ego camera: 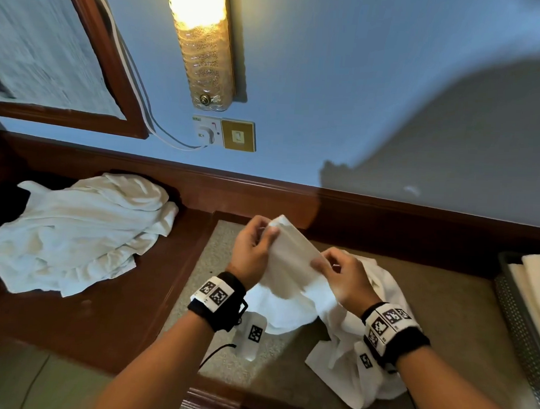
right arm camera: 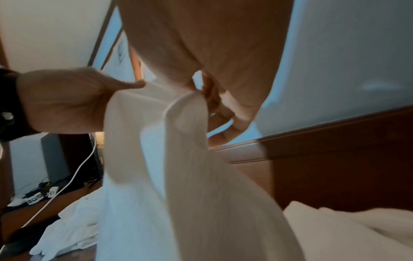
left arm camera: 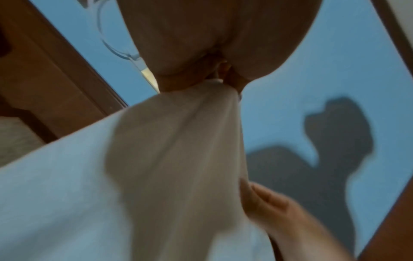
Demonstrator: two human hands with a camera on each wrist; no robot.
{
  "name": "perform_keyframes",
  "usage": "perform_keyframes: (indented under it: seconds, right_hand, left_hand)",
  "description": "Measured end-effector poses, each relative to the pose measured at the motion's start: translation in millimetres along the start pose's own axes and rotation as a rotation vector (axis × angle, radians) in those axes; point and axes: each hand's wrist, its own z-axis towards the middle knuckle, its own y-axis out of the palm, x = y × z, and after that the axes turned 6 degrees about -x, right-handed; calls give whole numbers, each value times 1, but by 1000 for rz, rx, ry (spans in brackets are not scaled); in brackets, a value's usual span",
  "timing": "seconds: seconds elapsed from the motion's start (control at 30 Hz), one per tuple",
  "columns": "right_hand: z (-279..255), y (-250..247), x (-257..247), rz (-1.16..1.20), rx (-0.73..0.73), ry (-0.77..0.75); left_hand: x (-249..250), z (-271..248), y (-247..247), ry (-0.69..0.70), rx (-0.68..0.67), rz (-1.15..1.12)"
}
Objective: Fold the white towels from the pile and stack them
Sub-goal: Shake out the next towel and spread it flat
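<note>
I hold one white towel (ego camera: 293, 268) up over the grey-topped table (ego camera: 450, 317). My left hand (ego camera: 255, 245) pinches its upper corner. My right hand (ego camera: 341, 275) pinches the same edge lower to the right. The cloth hangs down onto the table in loose folds. In the left wrist view the towel (left arm camera: 178, 150) drops from my pinching left hand (left arm camera: 214, 77), with my right hand (left arm camera: 279, 208) at its edge. In the right wrist view my right hand (right arm camera: 201, 91) pinches the towel (right arm camera: 183, 159). A crumpled pile of white towels (ego camera: 79, 238) lies at the left.
A metal mesh tray (ego camera: 518, 327) with folded white towels (ego camera: 537, 281) stands at the right edge. A wooden ledge (ego camera: 387, 216) runs along the blue wall, with a lamp (ego camera: 202, 44), a socket (ego camera: 206, 132) and a white cable above.
</note>
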Motion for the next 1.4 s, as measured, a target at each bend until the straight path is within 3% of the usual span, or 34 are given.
perform_keyframes:
  seconds: [0.1,0.17,0.27,0.33,0.5,0.63,0.77,0.9,1.0,1.07,1.17,1.3,1.4]
  right_hand:
    - [-10,-4,11,-105,-214,-24]
    - [-11,-7,25,-288,-253,33]
    - [-3,-21,39,-271,-62,125]
    - [0,-31,27,-138,81,71]
    - [12,-24,-41,-87,41,-260]
    - [16,-23,-42,-116,111,-285]
    - [6,-31,8,-351,91,-112]
    - [-7,-49,40,-308,189,162]
    - [-4,-62,53,-187,358,322]
    - [1,-60,44,-126,402,249]
    - [8,-50,5,-60,263,7]
    - [13,-35,-43,-90,116,-221]
    - [11,-37,-43,-182,143,-263]
  left_hand:
    - [7,5,-16,26,57,-29]
    - [14,7,-23,45,58,-53]
    - [20,11,-30,70,109,-19]
    - [18,13,-33,79,85,111]
    - [20,5,-5,46,-346,663]
    - [13,17,5,164,-244,485]
    - [21,18,-15,147,-188,161]
    - [30,25,-56,176,-26,-22]
    - [23,34,-76,34,-20,149]
    - [23,36,-71,-28,-109,443]
    - [30,29,-36,42,-245,727]
    - [31,29,21,149,-444,753]
    - [23,32,34,141,-448,595]
